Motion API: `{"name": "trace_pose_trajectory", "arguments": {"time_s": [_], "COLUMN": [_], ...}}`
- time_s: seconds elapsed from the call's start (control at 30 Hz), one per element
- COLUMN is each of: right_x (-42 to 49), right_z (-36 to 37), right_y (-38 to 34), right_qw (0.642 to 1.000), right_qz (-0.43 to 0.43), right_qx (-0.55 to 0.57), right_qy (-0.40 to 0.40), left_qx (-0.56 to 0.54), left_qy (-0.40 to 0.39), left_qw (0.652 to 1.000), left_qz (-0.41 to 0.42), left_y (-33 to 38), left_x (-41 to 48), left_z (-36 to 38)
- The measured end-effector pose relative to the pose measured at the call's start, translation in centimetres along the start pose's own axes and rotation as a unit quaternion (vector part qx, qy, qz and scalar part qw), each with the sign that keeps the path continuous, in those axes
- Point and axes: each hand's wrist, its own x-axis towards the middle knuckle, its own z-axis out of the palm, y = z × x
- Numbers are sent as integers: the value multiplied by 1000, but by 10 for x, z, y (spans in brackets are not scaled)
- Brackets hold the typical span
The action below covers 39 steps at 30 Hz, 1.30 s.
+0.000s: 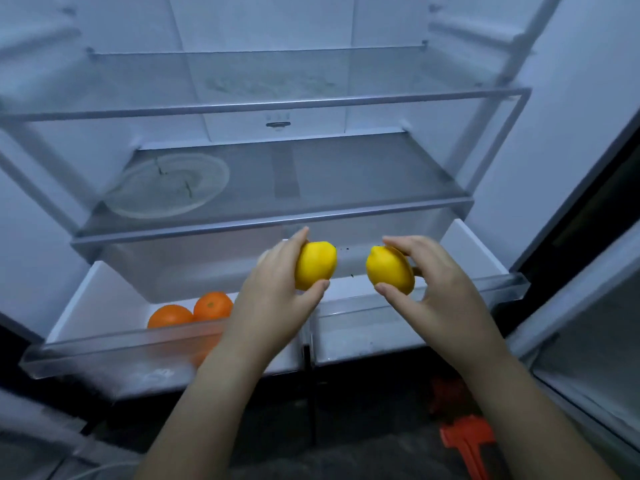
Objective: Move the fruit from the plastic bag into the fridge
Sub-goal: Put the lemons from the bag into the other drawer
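My left hand grips a yellow lemon between thumb and fingers. My right hand holds a second yellow lemon the same way. Both lemons hang side by side above the two pulled-out drawers at the bottom of the open fridge. The left drawer holds two oranges near its front wall. The right drawer shows no fruit in its visible part. The plastic bag is out of view.
Two glass shelves sit above the drawers; a round clear plate lies on the lower one. The open fridge door stands at the right. An orange plastic object lies on the dark floor below the right drawer.
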Motion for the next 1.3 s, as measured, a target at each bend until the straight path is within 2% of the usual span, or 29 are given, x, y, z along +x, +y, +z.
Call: {"name": "trace_pose_trajectory", "arguments": {"time_s": [0.13, 0.37, 0.5, 0.6, 0.77, 0.97, 1.07, 1.3], "right_x": [27, 63, 82, 100, 131, 142, 139, 129], "right_z": [2, 9, 13, 22, 47, 76, 90, 111], "right_y": [27, 62, 86, 101, 126, 172, 192, 220], "right_qw": [999, 985, 966, 938, 864, 820, 817, 842], "right_qz": [16, -32, -12, 12, -1, 7, -12, 0], "right_qx": [-29, -100, -129, -174, -278, -288, -278, -233], "right_qy": [-18, -136, -226, -300, -420, -494, -505, -487], "left_qx": [-5, 31, 48, 66, 139, 271, 291, 284], "left_qy": [-37, -113, -140, -176, -272, -396, -420, -439], "left_qw": [999, 993, 989, 982, 952, 876, 858, 850], "left_qz": [0, 10, 12, 1, -23, -41, -51, -61], "left_y": [-20, -31, -30, -31, -39, -49, -53, -65], "left_x": [31, 62, 76, 94, 124, 146, 152, 149], "left_z": [10, 40, 53, 70, 108, 145, 160, 185]}}
